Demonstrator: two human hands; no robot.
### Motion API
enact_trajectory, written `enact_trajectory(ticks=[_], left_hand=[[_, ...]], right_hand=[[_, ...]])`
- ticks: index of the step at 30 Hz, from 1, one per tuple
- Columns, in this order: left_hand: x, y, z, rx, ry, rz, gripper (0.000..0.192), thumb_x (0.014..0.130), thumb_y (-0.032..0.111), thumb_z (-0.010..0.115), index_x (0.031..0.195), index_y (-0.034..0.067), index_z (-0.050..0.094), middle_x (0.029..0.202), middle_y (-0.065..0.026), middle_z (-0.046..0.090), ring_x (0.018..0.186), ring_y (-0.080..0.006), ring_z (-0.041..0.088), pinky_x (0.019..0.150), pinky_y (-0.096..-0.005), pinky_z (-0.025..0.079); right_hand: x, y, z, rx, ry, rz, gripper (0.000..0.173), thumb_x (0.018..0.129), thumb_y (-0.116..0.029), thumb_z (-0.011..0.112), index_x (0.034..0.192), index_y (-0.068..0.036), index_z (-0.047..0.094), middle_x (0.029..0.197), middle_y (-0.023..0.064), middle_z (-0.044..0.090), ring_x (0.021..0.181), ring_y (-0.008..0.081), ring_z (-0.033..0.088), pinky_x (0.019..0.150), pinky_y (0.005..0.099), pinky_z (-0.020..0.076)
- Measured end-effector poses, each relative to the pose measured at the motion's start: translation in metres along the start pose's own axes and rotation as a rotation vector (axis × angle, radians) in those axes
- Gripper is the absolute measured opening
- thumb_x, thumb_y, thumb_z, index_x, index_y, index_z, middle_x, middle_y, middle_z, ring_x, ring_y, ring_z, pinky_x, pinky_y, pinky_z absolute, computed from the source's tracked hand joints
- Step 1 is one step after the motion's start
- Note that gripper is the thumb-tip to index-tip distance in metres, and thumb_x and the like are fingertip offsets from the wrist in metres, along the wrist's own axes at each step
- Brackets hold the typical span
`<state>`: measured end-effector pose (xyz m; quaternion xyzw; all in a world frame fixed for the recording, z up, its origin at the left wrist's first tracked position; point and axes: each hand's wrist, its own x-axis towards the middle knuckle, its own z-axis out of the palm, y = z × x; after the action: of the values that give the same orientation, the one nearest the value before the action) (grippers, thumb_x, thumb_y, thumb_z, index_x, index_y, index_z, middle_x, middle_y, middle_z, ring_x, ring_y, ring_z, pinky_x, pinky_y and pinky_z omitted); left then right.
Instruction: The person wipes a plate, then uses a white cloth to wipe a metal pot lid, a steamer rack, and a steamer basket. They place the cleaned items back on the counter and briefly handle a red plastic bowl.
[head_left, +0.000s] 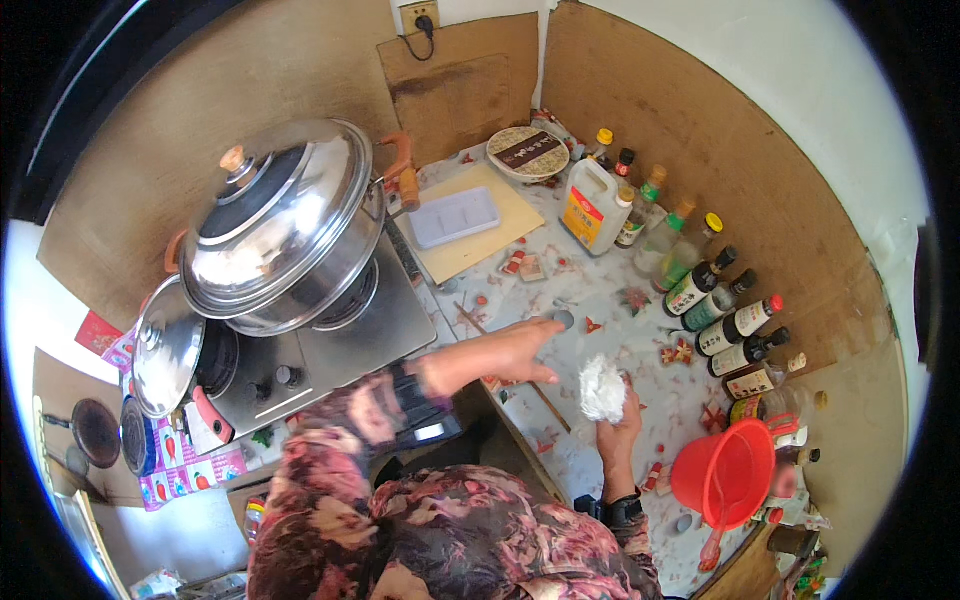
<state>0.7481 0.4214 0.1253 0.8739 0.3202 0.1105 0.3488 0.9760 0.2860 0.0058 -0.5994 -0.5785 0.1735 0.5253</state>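
My right hand (621, 420) holds a crumpled white bundle (602, 388), perhaps thin plastic or cloth, over the patterned tabletop (585, 289). To its left my left hand (525, 349) reaches over the same tabletop, fingers apart, with nothing in it. A thin wooden stick (551, 409), partly hidden under my left forearm, lies near the table's edge. Farther back, a clear plastic tray (455, 217) rests on a pale yellow board (502, 244).
A large lidded steel pot (277, 225) stands on the gas stove (360, 322) at left. Several bottles (697, 289) and an oil jug (592, 210) line the right wall. A red plastic bucket (694, 472) stands at right, and a round patterned container (528, 154) at the back.
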Motion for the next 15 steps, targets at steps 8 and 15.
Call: enact_trajectory(ticks=[8, 15], left_hand=[[0.080, -0.247, -0.042, 0.179, 0.966, -1.189, 0.064, 0.074, 0.025, 0.063, 0.121, -0.011, 0.039, 0.124, -0.0284, 0.044, 0.119, -0.0411, 0.038, 0.099, -0.0454, 0.032], [0.071, -0.420, -0.028, -0.092, 0.970, -1.396, 0.053, 0.074, 0.016, 0.062, 0.116, -0.007, 0.038, 0.111, -0.0242, 0.052, 0.104, -0.0369, 0.054, 0.085, -0.0397, 0.045]], right_hand=[[-0.022, 0.042, 0.006, -0.597, -0.097, 0.090, 0.053, 0.058, 0.001, 0.061, 0.110, -0.005, 0.056, 0.114, 0.0197, 0.052, 0.102, 0.0374, 0.049, 0.090, 0.0424, 0.0387], [-0.042, 0.060, 0.013, -0.686, -0.100, 0.186, 0.056, 0.055, 0.000, 0.064, 0.110, -0.005, 0.052, 0.113, 0.0197, 0.050, 0.101, 0.0390, 0.045, 0.088, 0.0473, 0.0361]])
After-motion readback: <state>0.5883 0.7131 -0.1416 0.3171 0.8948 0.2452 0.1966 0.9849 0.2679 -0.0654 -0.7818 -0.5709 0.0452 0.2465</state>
